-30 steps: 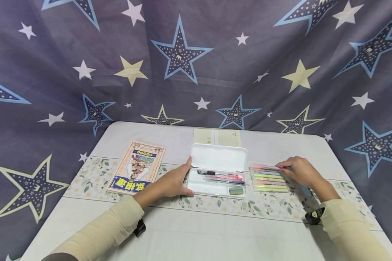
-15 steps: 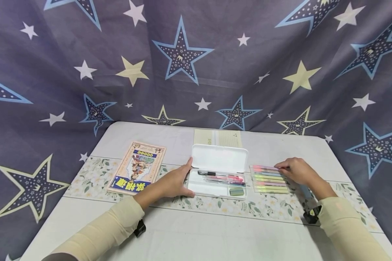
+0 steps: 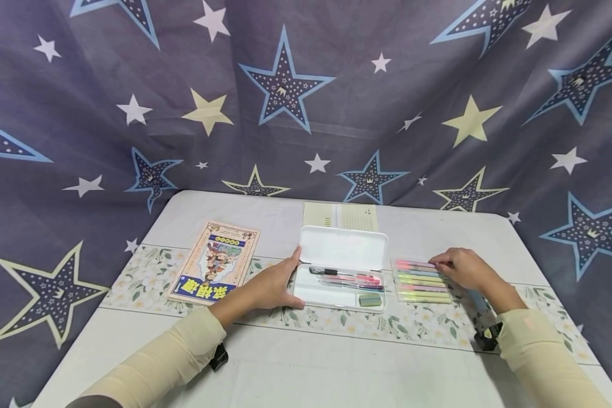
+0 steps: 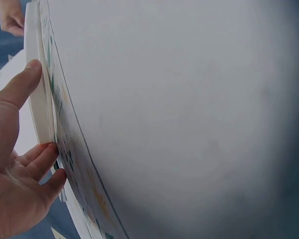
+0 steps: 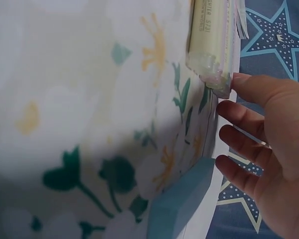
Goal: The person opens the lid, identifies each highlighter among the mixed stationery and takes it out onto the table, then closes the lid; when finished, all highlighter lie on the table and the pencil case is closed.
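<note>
In the head view, a white pencil case lies with its lid raised. Inside are a black-capped pen, several red and clear pens and a green eraser-like block. My left hand grips the left end of the case, thumb at the front edge and fingers toward the hinge. To its right lies a clear pack of pastel highlighters. My right hand pinches the far right corner of this pack; in the right wrist view the thumb touches the end and the other fingers are bent beside it.
A comic-style book lies left of my left hand. Behind the raised lid is a cream notebook, partly covered. A light blue block sits under my right wrist. Floral cloth crosses the white table, and a star-patterned curtain hangs behind.
</note>
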### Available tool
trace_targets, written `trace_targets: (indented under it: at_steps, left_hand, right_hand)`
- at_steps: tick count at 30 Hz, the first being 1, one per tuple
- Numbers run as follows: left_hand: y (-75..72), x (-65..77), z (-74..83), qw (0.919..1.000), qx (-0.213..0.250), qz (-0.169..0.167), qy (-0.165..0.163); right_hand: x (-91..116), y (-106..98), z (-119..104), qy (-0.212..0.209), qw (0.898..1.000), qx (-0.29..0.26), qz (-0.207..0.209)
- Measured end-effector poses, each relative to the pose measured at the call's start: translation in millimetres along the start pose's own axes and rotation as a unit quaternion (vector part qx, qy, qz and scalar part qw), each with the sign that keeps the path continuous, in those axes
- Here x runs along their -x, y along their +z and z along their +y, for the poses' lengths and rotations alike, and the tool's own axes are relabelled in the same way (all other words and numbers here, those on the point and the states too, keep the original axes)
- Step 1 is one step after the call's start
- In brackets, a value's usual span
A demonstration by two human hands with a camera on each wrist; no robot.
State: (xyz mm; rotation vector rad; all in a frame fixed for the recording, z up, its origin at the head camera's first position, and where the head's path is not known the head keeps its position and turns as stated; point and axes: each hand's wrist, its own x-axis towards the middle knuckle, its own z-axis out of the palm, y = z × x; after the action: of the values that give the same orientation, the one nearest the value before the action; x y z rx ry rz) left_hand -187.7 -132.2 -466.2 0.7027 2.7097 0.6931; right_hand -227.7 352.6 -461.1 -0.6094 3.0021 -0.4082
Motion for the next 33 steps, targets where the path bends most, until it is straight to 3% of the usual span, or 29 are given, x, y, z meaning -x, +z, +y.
trace_targets:
  at_steps: [7, 18, 33]
  left_hand:
    - [0.2, 0.4, 0.2, 1.0000, 0.002, 0.000, 0.000]
    - [-1.2, 1.2, 1.0, 1.0000, 0.001, -0.001, 0.002]
    - [-1.1, 1.1, 1.4, 1.0000, -0.002, -0.005, 0.001]
  right_hand:
    - [1, -7, -6, 0.005, 1.000, -0.001, 0.002]
    - [-3, -21, -29, -0.038, 0.999, 0.003, 0.039]
    - [-42, -17, -82, -0.035, 0.997, -0.043, 0.059]
